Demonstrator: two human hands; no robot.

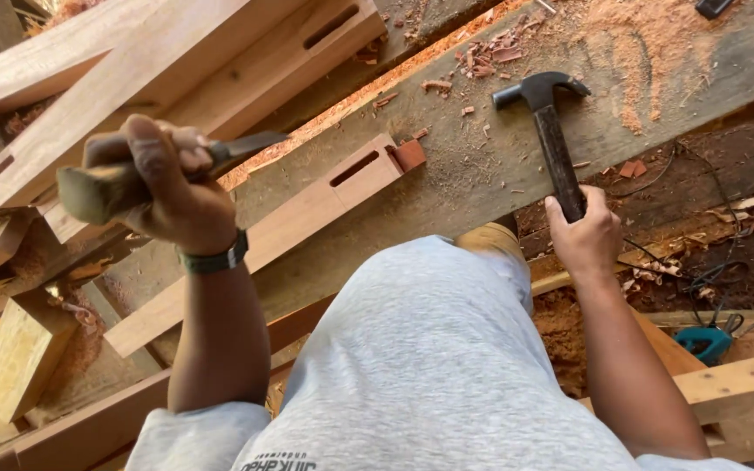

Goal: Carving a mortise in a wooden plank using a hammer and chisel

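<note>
My left hand point(172, 187) is raised and closed around a chisel point(146, 174), its wooden handle toward the left and its metal blade toward the right. My right hand point(585, 235) grips the dark handle of a claw hammer point(544, 113), whose black head rests on a wide grey plank point(482, 166). Between the hands a reddish wooden rail point(307, 218) with a cut slot lies along that plank. A small reddish block point(409, 154) sits at the rail's end.
More slotted timber pieces point(159, 70) are stacked at the upper left. Sawdust and wood chips point(647, 44) cover the plank's far end. Offcut blocks point(19, 353) lie lower left. A teal power tool point(704, 343) with cables sits at the right.
</note>
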